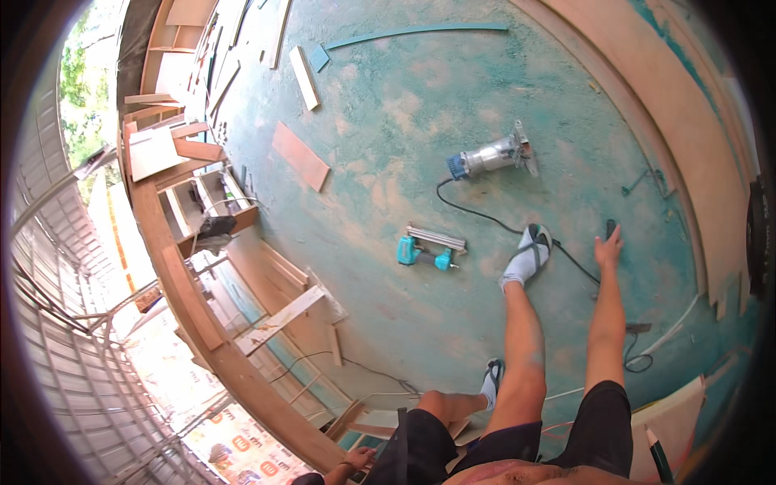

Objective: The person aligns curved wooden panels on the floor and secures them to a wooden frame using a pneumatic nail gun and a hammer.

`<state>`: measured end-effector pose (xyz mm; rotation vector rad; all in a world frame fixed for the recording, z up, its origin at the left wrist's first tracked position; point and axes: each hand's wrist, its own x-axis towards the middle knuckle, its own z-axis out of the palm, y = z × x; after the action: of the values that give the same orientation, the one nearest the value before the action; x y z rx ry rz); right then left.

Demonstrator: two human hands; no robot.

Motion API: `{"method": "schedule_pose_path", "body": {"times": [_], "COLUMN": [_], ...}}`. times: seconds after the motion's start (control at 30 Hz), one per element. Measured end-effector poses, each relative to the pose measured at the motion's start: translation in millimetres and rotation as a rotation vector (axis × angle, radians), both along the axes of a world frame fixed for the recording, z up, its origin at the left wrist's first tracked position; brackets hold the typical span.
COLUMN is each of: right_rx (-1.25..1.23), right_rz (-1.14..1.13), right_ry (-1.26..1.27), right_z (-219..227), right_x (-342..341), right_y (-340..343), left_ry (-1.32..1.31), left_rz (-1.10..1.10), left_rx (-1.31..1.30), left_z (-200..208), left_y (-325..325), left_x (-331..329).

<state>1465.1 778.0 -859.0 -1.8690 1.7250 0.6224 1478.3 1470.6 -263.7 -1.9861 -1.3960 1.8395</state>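
My right hand (608, 248) is stretched out low over the floor, its fingers closed round a short black object (611, 228) whose kind I cannot make out. A black cord (570, 257) runs from a trim router (495, 156) past my sandalled foot (531, 252) toward my right forearm. The router lies on its side, with a blue end and a silver body. Left of my foot lies a teal nail gun (428, 250). My left hand (360, 458) is low at the lower edge, beside wooden boards; its fingers are too small to read.
A wooden frame (190, 303) with shelves runs along the left. Long curved-looking boards (679, 105) lie at the right. A reddish panel (301, 156), a pale strip (304, 78) and a thin teal strip (416, 34) lie on the floor. A pencil (658, 454) shows at the lower right.
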Motion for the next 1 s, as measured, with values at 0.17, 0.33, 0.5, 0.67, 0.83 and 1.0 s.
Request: {"method": "schedule_pose_path", "body": {"times": [0.17, 0.33, 0.5, 0.67, 0.83, 1.0], "right_rx": [-0.008, -0.053, -0.236, -0.360, -0.127, -0.135], "right_rz": [0.260, 0.406, 0.146, 0.180, 0.003, -0.141], "right_ry": [0.169, 0.115, -0.148, -0.273, -0.107, -0.053], "right_z": [26, 65, 148, 198, 197, 105], "right_x": [20, 30, 57, 79, 106, 164], "right_y": [-25, -43, -58, -42, 9, 99], "left_ry": [-0.064, -0.338, -0.380, -0.289, -0.413, -0.757], "left_rz": [0.000, -0.032, -0.146, -0.666, -1.052, -1.042], "left_rx": [0.082, 0.022, -0.090, -0.433, -0.462, -0.488], "left_z": [30, 10, -26, -141, -368, -529], "left_y": [-25, -32, -58, -15, -60, -205], "left_x": [117, 213, 329, 517, 805, 990]}}
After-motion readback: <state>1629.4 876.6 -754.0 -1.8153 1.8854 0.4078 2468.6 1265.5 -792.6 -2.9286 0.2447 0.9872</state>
